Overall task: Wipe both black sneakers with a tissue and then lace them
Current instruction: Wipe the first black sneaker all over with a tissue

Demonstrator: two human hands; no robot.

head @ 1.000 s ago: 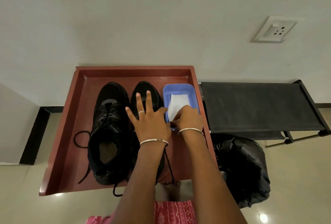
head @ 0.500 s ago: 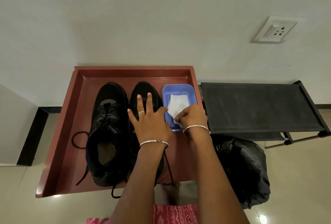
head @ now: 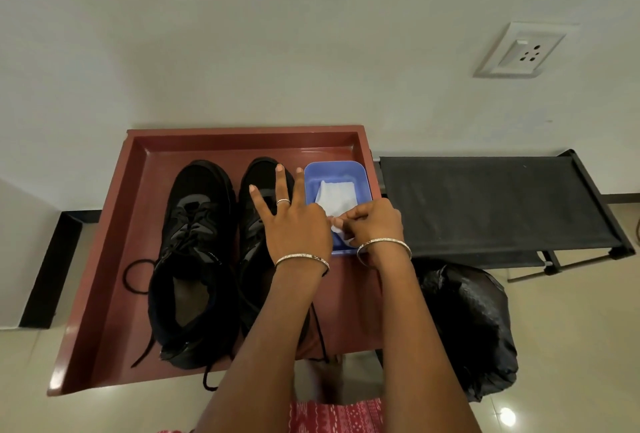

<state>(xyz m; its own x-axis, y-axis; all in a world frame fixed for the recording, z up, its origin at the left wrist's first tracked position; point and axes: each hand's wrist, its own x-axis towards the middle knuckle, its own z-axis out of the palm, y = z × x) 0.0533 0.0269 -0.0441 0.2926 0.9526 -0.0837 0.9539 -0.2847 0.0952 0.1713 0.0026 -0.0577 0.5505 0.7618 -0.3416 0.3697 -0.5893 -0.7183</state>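
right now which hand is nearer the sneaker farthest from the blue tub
Left. The left hand spreads over the neighbouring sneaker, beside that far sneaker; the right hand is at the blue tub, pinching the tissue.
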